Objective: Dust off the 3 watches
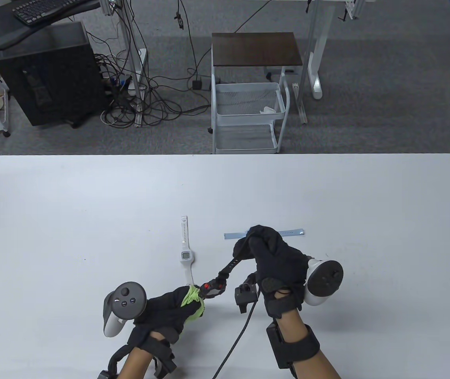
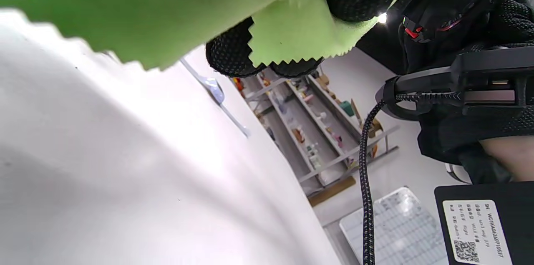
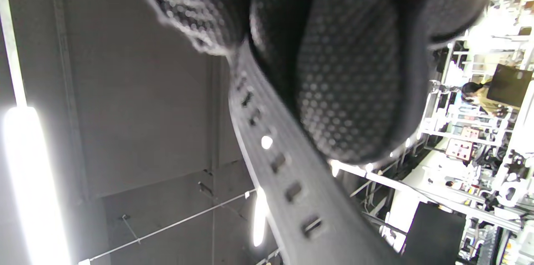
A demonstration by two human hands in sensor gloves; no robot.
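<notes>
The green cloth point(image 2: 288, 35) looks like soft matt microfibre with pinked, zigzag edges. Both gloves are black knit fabric, their fingertips point(image 3: 346, 89) studded with small grip dots. The black watch point(image 1: 219, 281) has a matt rubbery strap with punched holes. The table point(image 1: 90, 205) is smooth matt white.

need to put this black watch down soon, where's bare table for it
Free: the white table left of the white digital watch, and the stretch right of the pale blue strap watch. Crowded: the near middle, where the left hand with the green cloth, the black watch and the right hand meet.
</notes>
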